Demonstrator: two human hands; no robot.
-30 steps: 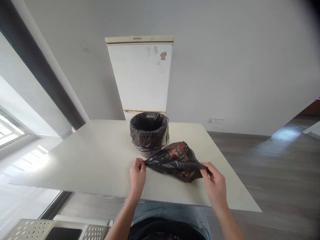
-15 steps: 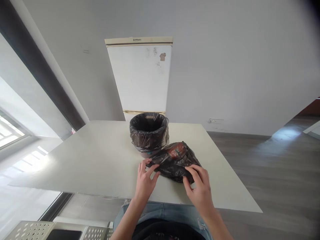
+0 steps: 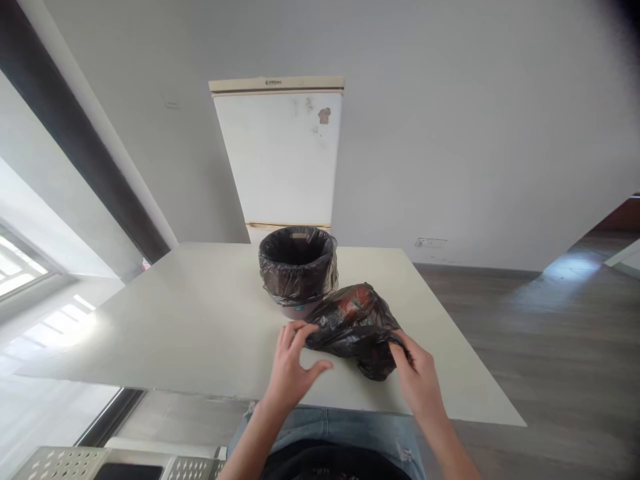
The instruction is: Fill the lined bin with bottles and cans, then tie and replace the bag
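A thin black garbage bag (image 3: 345, 327) lies crumpled on the table, with something reddish inside showing through its film. My right hand (image 3: 414, 367) pinches the bag's right edge between thumb and fingers. At the bag's left end is my left hand (image 3: 295, 363), open, its thumb spread away and its fingertips at the plastic. Just behind the bag stands a round trash bin (image 3: 299, 270) lined with another black bag, whose edge is folded down over the rim. The bottom of its inside is too dark to make out.
The pale table (image 3: 200, 320) has its front edge close to my body. A white refrigerator (image 3: 280, 160) stands behind it against the grey wall. A perforated plastic piece with a dark phone-like slab (image 3: 129, 471) is at the lower left.
My right hand has moved right and gripped the bag's edge, drawing that side toward me. My left thumb has spread away from the plastic. The bin has stayed put.
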